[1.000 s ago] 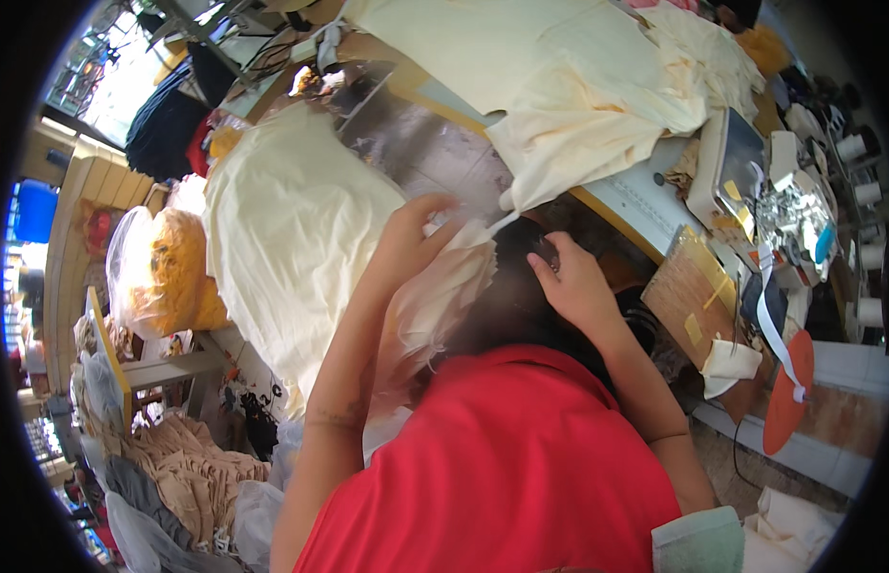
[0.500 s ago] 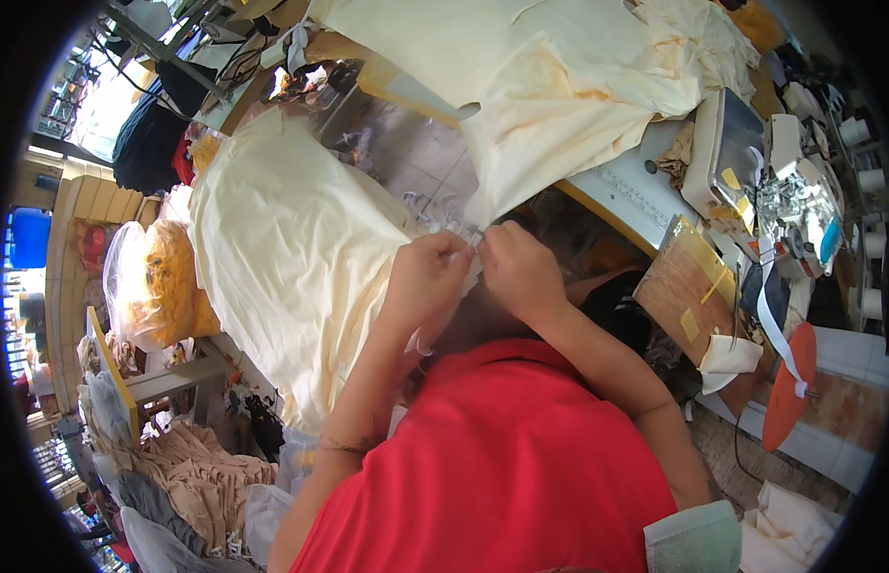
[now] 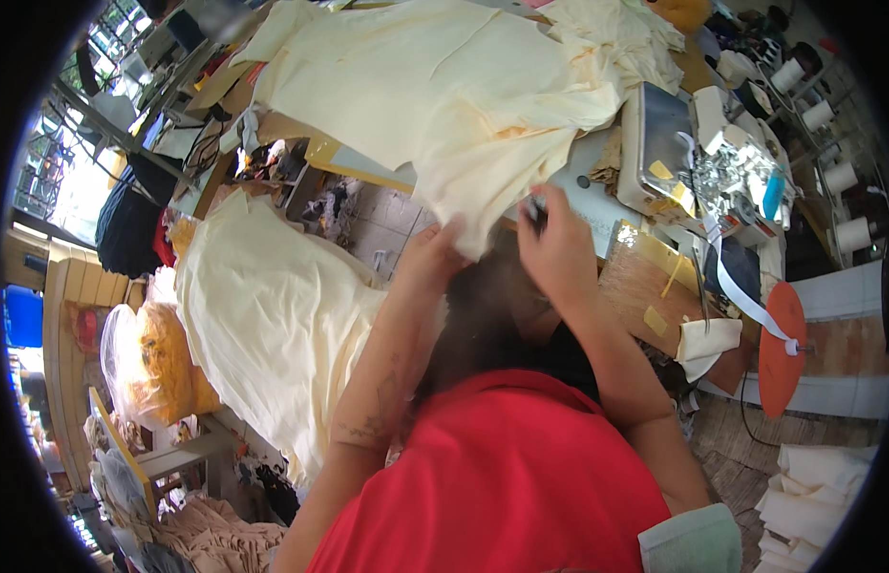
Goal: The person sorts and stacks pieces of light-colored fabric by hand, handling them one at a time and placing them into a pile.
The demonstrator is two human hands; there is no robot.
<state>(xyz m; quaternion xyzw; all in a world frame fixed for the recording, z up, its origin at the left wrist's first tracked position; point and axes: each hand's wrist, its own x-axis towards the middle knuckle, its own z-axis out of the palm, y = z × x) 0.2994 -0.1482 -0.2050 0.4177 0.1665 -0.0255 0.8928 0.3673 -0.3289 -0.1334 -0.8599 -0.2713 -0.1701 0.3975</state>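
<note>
Cream fabric (image 3: 444, 76) spreads over the sewing table, and a gathered end of it hangs over the near edge. My left hand (image 3: 431, 256) pinches the lower tip of that hanging end. To its right, my right hand (image 3: 561, 250) is closed around a small dark tool (image 3: 535, 214), mostly covered by the fingers and blurred, so its kind is unclear. The right hand is raised beside the fabric, apart from the left. A second large cream cloth (image 3: 273, 306) drapes down to the left of my left forearm.
At the right stands a sewing machine (image 3: 655, 143) with a white tape (image 3: 740, 286) running to an orange disc (image 3: 781, 349). Yellow material in a clear plastic bag (image 3: 158, 363) sits at the left. Folded cream cloth (image 3: 817, 506) lies lower right.
My hands, close together at the fabric's tip before, have separated. The right hand has moved up and right, and a dark tool now shows in it. The view has shifted.
</note>
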